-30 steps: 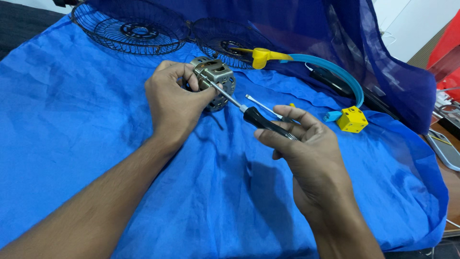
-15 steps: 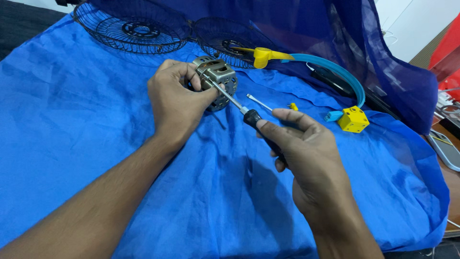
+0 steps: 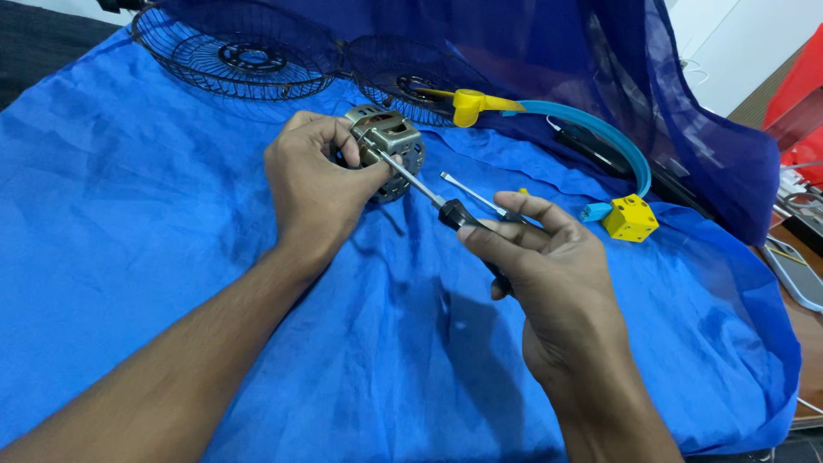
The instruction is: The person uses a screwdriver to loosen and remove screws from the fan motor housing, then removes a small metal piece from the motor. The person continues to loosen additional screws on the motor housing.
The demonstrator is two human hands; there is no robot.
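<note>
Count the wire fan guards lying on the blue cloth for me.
2. One wire fan guard lies at the top left of the blue cloth; the second fan guard lies just right of it, partly hidden under the dark blue fabric. More may be hidden there.

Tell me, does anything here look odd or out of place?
Nothing looks damaged or spilled. The fan motor sits bare in the left hand, and two wire fan guards lie loose on the rumpled blue cloth.

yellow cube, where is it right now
In the head view the yellow cube lies on the blue cloth at right, beyond the right hand, at the blue curved band's end.
</note>
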